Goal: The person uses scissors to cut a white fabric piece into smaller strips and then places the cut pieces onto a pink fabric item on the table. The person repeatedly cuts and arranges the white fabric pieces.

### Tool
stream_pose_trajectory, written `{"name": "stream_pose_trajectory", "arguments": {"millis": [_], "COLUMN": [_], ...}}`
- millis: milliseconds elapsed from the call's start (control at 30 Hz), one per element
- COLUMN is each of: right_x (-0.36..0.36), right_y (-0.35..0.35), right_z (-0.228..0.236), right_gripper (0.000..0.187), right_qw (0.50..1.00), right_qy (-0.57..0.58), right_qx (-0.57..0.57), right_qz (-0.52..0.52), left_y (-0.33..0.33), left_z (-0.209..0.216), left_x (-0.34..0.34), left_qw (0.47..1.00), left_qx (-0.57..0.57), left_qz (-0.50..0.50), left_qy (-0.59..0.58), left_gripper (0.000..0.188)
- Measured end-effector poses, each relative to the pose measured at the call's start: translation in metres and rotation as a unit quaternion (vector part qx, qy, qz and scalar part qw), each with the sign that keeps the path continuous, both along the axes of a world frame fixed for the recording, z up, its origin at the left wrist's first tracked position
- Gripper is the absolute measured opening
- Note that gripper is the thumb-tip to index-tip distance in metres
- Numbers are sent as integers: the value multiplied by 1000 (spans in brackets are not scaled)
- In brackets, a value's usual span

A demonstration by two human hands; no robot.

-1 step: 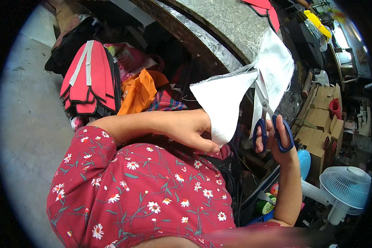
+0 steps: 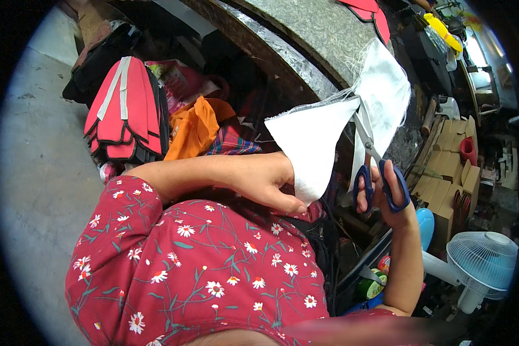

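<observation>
My left hand (image 2: 274, 181) grips a piece of white cloth (image 2: 314, 135) at its lower left edge. Its thumb is stretched out along the edge, and the other fingers are hidden behind the fabric. On the right, my right hand (image 2: 393, 202) has its fingers through the blue handle loops of a pair of scissors (image 2: 365, 135). The loops are spread apart, and the blades point up at the cloth, where it parts into a left and a right portion. Loose threads fray from the cloth's upper edge. Its right portion hangs beyond the blades.
A grey-topped table (image 2: 305, 29) with red, black-edged pieces (image 2: 364, 8) stands ahead. To the left are stacked red pieces (image 2: 134, 104) tied with a pale strip, beside orange cloth (image 2: 193, 130). A fan (image 2: 481, 265) and cardboard boxes (image 2: 444, 155) stand at right.
</observation>
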State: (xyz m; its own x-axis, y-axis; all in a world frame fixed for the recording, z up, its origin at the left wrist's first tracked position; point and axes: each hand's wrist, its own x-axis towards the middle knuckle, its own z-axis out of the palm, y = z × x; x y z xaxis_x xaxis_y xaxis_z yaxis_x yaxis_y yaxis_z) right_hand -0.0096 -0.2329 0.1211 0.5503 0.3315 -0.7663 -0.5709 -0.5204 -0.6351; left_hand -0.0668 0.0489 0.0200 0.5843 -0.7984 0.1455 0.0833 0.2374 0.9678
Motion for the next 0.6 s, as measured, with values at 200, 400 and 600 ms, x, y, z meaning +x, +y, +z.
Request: {"name": "stream_pose_trajectory", "arguments": {"millis": [200, 400, 600], "right_x": [19, 40, 54], "right_y": [-1, 0, 5], "right_z": [2, 12, 24], "right_gripper": [61, 61, 58], "right_qw": [999, 995, 993], "right_qy": [-29, -44, -67], "right_qx": [-30, -82, -66], "right_qz": [23, 31, 65], "left_y": [8, 19, 26], "left_z": [3, -4, -12], "left_x": [-5, -7, -6], "left_qw": [998, 998, 996], "left_qx": [2, 26, 50], "left_qz": [24, 3, 19], "left_qy": [-54, -59, -66], "left_gripper": [14, 15, 18]}}
